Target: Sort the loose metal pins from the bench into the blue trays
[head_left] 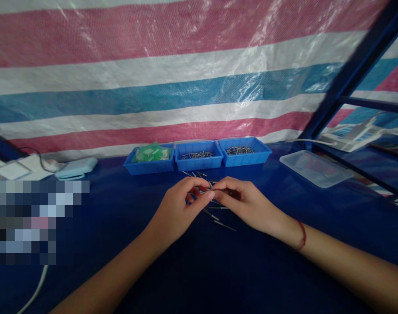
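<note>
My left hand (182, 200) and my right hand (243, 198) meet fingertip to fingertip over the table. Thumb and forefinger of each are pinched on a small metal piece (211, 186), which looks like a blind rivet; the fingers hide most of it. Beneath and around the hands, several loose blind rivets (225, 225) with long thin pins lie scattered, partly covered by the fingers. A red cord bracelet circles my right wrist.
Three blue bins stand in a row behind the hands: one with green plastic packets (151, 152), then a middle bin (199, 164) and a right bin (247, 159) of rivets. A translucent lid (316, 168) lies right; a light-blue case (76, 168) left. Blue frame posts flank the table.
</note>
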The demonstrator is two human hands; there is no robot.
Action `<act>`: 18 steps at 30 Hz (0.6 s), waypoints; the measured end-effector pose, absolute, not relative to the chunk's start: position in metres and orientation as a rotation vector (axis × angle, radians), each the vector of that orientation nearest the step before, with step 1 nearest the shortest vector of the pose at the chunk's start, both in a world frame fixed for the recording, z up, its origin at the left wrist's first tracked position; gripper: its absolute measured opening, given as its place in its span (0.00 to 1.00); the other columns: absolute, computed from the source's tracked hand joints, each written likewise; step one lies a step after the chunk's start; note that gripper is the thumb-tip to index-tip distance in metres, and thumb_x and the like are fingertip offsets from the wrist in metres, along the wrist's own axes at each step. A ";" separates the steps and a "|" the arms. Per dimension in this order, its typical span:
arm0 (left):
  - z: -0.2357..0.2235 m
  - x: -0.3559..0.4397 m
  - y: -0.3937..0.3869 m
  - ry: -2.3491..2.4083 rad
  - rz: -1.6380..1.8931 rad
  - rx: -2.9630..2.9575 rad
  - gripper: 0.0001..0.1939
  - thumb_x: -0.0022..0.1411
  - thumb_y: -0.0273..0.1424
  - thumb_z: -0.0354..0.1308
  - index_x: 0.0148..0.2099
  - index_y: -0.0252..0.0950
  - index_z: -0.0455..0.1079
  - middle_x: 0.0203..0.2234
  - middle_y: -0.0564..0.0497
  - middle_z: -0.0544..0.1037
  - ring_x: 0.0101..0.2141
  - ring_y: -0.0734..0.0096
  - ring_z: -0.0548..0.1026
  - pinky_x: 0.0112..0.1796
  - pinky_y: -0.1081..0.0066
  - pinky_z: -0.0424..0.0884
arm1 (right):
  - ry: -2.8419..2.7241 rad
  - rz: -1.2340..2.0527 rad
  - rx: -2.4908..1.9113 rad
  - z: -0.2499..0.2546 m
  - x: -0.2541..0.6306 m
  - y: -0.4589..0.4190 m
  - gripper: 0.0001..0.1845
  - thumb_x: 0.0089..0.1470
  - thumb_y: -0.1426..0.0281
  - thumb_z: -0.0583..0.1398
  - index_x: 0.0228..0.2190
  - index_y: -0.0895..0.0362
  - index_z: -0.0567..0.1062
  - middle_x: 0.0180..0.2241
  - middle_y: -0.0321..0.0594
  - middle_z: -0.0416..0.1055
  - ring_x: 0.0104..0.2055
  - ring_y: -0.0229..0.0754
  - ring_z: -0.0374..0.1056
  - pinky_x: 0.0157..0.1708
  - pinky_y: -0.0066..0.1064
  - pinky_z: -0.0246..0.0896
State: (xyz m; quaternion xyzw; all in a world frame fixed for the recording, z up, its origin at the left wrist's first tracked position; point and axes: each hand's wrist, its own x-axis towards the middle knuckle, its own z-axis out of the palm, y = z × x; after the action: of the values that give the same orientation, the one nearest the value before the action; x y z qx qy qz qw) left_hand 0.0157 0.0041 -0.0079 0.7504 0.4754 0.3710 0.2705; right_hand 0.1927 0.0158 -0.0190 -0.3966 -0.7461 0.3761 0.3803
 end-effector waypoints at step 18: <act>0.000 0.018 -0.001 1.309 1.013 1.987 0.05 0.61 0.31 0.53 0.37 0.36 0.69 0.33 0.53 0.76 0.32 0.71 0.74 0.35 0.72 0.69 | -2.038 0.937 -0.921 -0.017 0.191 0.010 0.11 0.58 0.67 0.53 0.30 0.57 0.74 0.33 0.40 0.71 0.35 0.38 0.67 0.36 0.32 0.63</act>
State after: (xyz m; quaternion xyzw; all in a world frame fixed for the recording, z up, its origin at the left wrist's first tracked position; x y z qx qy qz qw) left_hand 0.0179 -0.0007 -0.0003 0.7390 0.4867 0.3767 0.2740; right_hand 0.1911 0.0105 -0.0173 -0.3557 -0.7871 0.3619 0.3507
